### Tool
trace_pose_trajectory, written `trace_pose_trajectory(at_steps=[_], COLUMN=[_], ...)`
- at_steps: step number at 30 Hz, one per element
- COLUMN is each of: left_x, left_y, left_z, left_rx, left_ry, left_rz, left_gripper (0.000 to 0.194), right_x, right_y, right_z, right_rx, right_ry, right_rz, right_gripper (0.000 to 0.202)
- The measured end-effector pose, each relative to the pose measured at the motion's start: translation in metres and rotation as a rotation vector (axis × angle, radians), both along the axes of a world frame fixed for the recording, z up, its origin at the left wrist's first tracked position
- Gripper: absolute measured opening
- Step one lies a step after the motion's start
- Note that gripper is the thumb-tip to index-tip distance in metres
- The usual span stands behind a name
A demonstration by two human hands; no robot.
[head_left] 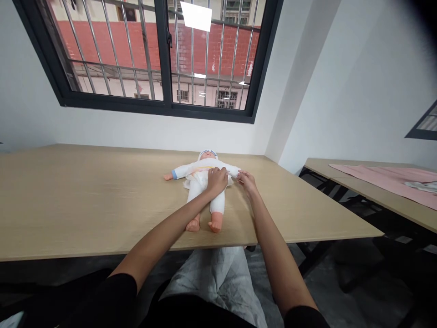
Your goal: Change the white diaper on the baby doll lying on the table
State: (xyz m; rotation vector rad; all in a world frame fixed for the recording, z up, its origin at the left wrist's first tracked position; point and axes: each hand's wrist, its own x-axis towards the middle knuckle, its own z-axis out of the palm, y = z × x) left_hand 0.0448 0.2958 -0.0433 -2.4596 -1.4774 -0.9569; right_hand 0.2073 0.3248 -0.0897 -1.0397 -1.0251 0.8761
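Observation:
A baby doll (195, 191) in white clothes and a white cap lies on its back on the wooden table (102, 196), its feet toward me. Its arms are spread out, with a blue cuff on the sleeve at the left. My left hand (217, 181) rests over the doll's belly, fingers curled at the white clothing; what they grip is hidden. My right hand (246, 181) is at the end of the doll's sleeve on the right, fingertips close together around the cuff. The doll's hand on that side is hidden.
Behind the table is a white wall with a dark-framed, barred window (165, 108). On the right stands a second table (375, 200) with a pink cloth (385, 180) and a pale grey cloth on it. The near table edge runs just beyond my lap.

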Motion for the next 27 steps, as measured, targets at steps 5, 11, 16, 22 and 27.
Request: trace_pose_trajectory(at_steps=[5,11,16,22,27], left_x=[0.0,0.0,0.0,0.001,0.001], left_y=[0.0,0.0,0.001,0.002,0.002], left_z=[-0.001,-0.001,-0.002,-0.002,-0.002], left_rx=[0.013,0.015,0.035,0.027,0.029], left_ry=[0.004,-0.009,-0.008,0.009,0.0], left_rz=[0.005,-0.007,-0.001,0.002,-0.003], left_gripper=[0.023,0.021,0.021,0.022,0.021], right_x=[-0.002,-0.004,-0.007,-0.007,-0.003], right_y=[-0.003,-0.006,-0.014,-0.017,-0.011], right_z=[0.004,0.01,0.016,0.012,0.009], right_rx=[-0.014,-0.034,0.002,0.086,0.102], right_ry=[0.041,0.062,0.044,-0.069,-0.099], right_rz=[-0.012,-0.002,0.104,0.268,0.268], right_gripper=[0.029,0.026,0.031,0.046,0.046])
